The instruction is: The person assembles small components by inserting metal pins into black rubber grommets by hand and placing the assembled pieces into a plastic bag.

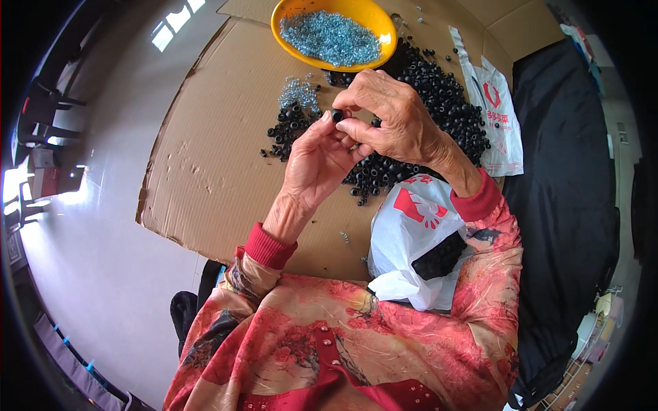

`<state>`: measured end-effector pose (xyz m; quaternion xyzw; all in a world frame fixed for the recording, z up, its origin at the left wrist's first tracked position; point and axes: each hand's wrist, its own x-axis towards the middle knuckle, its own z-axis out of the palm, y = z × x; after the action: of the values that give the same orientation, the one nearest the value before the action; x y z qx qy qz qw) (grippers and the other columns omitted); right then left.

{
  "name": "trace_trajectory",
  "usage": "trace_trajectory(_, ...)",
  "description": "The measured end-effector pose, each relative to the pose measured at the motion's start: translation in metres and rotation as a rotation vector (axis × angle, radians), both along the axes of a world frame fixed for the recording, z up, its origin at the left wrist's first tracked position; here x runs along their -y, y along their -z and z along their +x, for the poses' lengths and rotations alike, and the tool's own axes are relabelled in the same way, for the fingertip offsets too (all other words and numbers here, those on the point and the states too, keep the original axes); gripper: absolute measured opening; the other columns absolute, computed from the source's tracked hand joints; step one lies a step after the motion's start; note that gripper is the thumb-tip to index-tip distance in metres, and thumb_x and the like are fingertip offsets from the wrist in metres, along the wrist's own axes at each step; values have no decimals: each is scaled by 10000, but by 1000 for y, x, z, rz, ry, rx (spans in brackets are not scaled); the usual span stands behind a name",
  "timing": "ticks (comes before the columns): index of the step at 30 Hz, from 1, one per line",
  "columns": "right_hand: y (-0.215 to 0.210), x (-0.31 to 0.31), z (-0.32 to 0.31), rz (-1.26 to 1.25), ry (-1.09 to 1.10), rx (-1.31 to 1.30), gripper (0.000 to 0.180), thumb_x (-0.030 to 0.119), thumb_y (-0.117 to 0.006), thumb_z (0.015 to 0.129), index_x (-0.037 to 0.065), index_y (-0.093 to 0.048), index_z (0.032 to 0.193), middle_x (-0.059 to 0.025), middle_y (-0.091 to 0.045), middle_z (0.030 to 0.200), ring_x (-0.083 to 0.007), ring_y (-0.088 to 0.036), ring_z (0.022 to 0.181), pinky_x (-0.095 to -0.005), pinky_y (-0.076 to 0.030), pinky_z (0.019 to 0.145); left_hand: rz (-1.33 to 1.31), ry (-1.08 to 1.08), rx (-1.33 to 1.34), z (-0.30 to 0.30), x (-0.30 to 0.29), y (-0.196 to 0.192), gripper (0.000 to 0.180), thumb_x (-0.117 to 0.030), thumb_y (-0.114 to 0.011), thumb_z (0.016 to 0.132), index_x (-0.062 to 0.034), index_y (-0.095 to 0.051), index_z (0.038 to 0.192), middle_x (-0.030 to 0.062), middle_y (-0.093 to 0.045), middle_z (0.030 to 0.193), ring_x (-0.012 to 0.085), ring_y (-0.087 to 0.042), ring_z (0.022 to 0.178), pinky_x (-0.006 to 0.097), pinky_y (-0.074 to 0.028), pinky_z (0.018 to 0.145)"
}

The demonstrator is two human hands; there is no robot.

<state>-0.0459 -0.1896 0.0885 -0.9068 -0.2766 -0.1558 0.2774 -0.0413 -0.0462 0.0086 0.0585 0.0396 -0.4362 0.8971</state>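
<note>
A flattened sheet of brown cardboard [205, 157] covers the pale floor, with a wide heap of small black rings [439, 103] spread across its far side. Beyond the heap sits a yellow bowl [291, 20] of tiny blue-grey beads (a few lie spilled just beside it). A white plastic bag [404, 236] holding more black pieces rests near the person's lap. The left hand [319, 161] and right hand [387, 120] meet above the heap, fingertips pinched together on a single black ring [337, 115] held between them.
</note>
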Motion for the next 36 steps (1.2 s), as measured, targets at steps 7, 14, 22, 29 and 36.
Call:
trace_trajectory(7, 16, 6, -7, 144, -43, -272, 159, 77, -663, 714, 13, -611, 850, -54, -566, 766, -165, -565, 715, -280, -455, 640, 15, 9, 69, -7, -5, 21, 264, -209, -527, 882, -10, -543, 1055, 37, -591, 862, 147, -574, 840, 376, -480, 830)
trace_trajectory(14, 48, 28, 18, 20, 153, -431, 117, 59, -603, 756, -9, -613, 851, -71, -587, 756, -167, -572, 677, -280, -460, 620, 195, -41, 147, -7, -23, 41, 160, -178, -569, 857, -22, -577, 896, 57, -577, 814, 157, -563, 766, 351, -493, 766)
trace_trajectory(22, 109, 20, 48, -102, 10, -279, 183, 36, -485, 744, 65, -637, 841, -114, -589, 783, -308, -592, 707, -392, -492, 653, 293, -114, 140, 9, -52, 47, 140, -175, -565, 852, -39, -579, 881, 51, -591, 822, 151, -570, 771, 338, -497, 739)
trace_trajectory(29, 87, 55, 39, -98, 161, -302, 127, 43, -508, 733, -4, -608, 795, -124, -606, 746, -279, -599, 704, -355, -485, 670, 335, -151, 141, 15, -58, 53, 145, -172, -558, 854, -36, -569, 903, 56, -587, 839, 144, -558, 761, 331, -495, 731)
trace_trajectory(36, 82, 80, 33, -178, 283, -360, 121, 42, -517, 722, -6, -615, 776, -137, -625, 738, -275, -616, 698, -352, -491, 659, 351, -122, 148, 14, -52, 51, 140, -177, -553, 857, -42, -569, 893, 55, -583, 845, 138, -551, 768, 334, -491, 734)
